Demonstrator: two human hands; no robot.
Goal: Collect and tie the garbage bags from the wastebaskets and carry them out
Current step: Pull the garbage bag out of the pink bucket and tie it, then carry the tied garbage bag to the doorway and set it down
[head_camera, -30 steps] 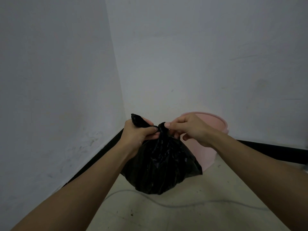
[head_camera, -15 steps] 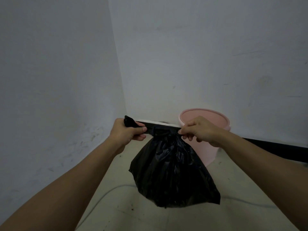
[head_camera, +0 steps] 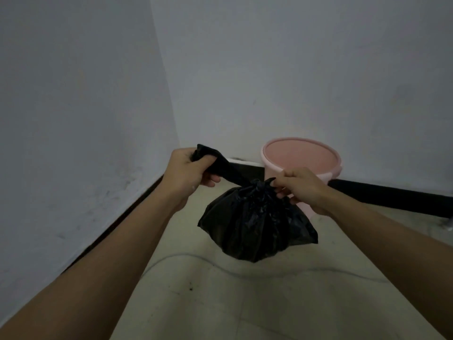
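Note:
A black garbage bag (head_camera: 255,227) hangs in the air between my hands, its mouth gathered into a knot at the top. My left hand (head_camera: 186,173) is closed around one twisted end of the bag, pulled up and to the left. My right hand (head_camera: 301,187) pinches the other short end right at the knot. Behind the bag, a pink wastebasket (head_camera: 274,163) stands on the floor against the back wall, with no liner in it; the bag and my right hand hide its lower part.
I face a room corner with white walls (head_camera: 73,119) and a black baseboard (head_camera: 392,195). A thin cable (head_camera: 318,272) runs across the pale floor (head_camera: 245,303) below the bag. A small metal object (head_camera: 448,225) sits at the right edge.
My hands first drew apart, stretching the bag's ends level. Now my left hand is higher and further left, my right hand is at the knot, and the bag has bunched up shorter.

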